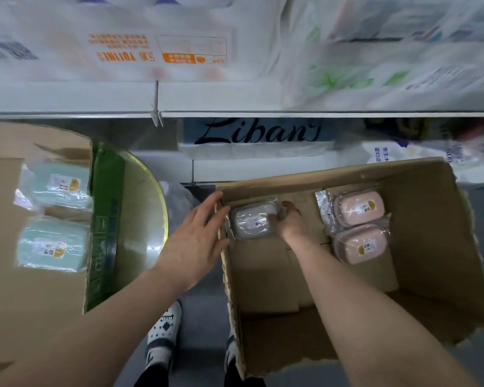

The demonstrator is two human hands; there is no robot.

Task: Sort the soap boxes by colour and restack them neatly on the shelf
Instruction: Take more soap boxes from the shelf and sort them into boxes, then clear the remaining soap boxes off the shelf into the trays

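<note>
A grey soap box (252,220) in clear wrap lies at the far left corner inside the open cardboard box (419,277). My right hand (291,219) reaches into the box and grips the grey soap box at its right end. My left hand (196,233) rests with straight fingers on the box's left wall. Two pink soap boxes (358,208) (361,244) lie side by side in the right part of the same box. Two pale green soap boxes (60,182) (51,244) lie on a flat carton (17,300) at the left.
A white shelf edge (235,99) runs across above, with wrapped paper goods on it. Below it sits a package with dark script lettering (257,135). A green-sided carton and a round metal lid (143,208) stand between the two boxes. My shoes (162,333) stand on the grey floor.
</note>
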